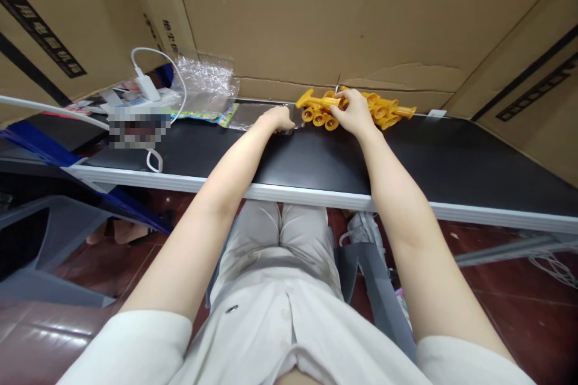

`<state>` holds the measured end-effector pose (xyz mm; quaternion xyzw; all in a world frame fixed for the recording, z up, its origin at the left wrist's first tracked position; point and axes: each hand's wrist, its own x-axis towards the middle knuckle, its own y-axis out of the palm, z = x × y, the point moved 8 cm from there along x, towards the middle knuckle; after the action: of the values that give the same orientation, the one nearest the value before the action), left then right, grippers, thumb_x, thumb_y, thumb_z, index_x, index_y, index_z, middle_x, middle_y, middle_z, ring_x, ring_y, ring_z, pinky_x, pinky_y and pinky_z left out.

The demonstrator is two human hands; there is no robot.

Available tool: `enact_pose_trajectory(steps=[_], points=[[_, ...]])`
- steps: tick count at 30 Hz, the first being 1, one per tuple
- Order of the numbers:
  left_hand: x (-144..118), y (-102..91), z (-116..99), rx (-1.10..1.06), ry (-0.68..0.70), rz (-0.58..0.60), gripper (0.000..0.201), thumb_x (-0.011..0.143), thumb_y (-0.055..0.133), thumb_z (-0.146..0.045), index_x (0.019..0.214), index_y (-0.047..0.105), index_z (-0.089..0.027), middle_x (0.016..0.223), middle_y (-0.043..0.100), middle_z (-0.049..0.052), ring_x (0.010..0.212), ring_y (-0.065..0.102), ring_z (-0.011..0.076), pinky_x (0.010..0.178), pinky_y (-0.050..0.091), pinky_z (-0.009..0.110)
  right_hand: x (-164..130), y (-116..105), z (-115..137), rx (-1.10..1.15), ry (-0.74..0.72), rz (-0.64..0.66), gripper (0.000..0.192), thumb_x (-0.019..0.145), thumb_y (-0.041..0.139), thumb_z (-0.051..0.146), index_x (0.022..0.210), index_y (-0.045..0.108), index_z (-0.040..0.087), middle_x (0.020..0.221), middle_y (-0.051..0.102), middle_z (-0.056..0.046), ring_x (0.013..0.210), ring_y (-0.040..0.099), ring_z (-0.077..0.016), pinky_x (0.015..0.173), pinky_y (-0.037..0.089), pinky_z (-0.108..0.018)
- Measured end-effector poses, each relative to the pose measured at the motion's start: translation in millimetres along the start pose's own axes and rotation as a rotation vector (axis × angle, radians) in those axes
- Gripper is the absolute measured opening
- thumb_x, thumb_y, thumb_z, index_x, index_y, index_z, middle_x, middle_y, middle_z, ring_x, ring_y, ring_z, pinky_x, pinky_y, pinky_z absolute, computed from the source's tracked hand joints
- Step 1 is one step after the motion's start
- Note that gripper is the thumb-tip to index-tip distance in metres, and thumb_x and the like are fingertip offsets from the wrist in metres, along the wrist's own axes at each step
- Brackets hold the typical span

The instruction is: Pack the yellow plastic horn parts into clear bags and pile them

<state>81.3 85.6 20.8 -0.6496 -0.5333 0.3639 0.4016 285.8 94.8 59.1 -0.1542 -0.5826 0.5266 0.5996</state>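
A heap of yellow plastic toy trumpets (382, 109) lies at the far edge of the black table (433, 156), against the cardboard wall. My right hand (354, 113) rests on the heap, fingers closed on one yellow trumpet (316, 100) that sticks out to the left. My left hand (277, 118) lies on the table just left of the heap, its fingers curled on the edge of a clear plastic bag (253, 114). Both arms are stretched forward over my lap.
Crumpled clear plastic bags (208, 81), colourful printed cards (203, 115) and a white charger with its cable (147, 87) lie at the far left of the table. Big cardboard boxes (316, 12) wall in the back and sides. Grey plastic chairs (40, 240) stand left.
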Motion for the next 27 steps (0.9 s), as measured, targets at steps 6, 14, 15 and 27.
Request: enact_pose_trajectory(steps=[6,14,15,27], points=[[3,-9.5,20,0.027,-0.033,-0.084,0.03,0.085,0.079,-0.027,0.111,0.087,-0.015,0.102,0.087,0.018,0.118,0.082,0.043,0.109,0.062,0.048,-9,-10,25,-0.032,-0.002,0.058,0.049,0.106,0.058,0.048,0.142,0.073,0.018,0.133,0.072,-0.021,0.122,0.067,-0.0393,0.111,0.055,-0.056],[-11,-38.0,7,0.137,0.101,-0.245,0.035,0.09,0.073,-0.032,0.119,0.085,-0.015,0.129,0.083,0.018,0.145,0.065,0.0476,0.127,0.046,0.051,-14,-3,43,0.023,-0.001,0.134,0.045,0.1,0.068,0.04,0.136,0.076,0.015,0.128,0.075,-0.019,0.11,0.071,-0.0337,0.108,0.057,-0.051],[-14,-40.0,3,0.159,0.122,-0.257,0.034,0.092,0.071,-0.031,0.119,0.084,-0.015,0.129,0.083,0.017,0.144,0.065,0.0462,0.127,0.045,0.05,-14,-2,46,0.038,-0.003,0.136,0.044,0.099,0.07,0.04,0.135,0.076,0.016,0.126,0.076,-0.017,0.108,0.072,-0.0331,0.106,0.058,-0.05],[-20,-46.6,19,0.012,0.047,-0.359,0.042,0.106,0.055,-0.037,0.133,0.078,-0.015,0.141,0.079,0.018,0.145,0.063,0.0396,0.126,0.045,0.047,-13,22,52,0.197,-0.023,0.159,0.041,0.085,0.088,0.048,0.112,0.081,0.018,0.112,0.08,-0.013,0.109,0.072,-0.0339,0.104,0.058,-0.05]])
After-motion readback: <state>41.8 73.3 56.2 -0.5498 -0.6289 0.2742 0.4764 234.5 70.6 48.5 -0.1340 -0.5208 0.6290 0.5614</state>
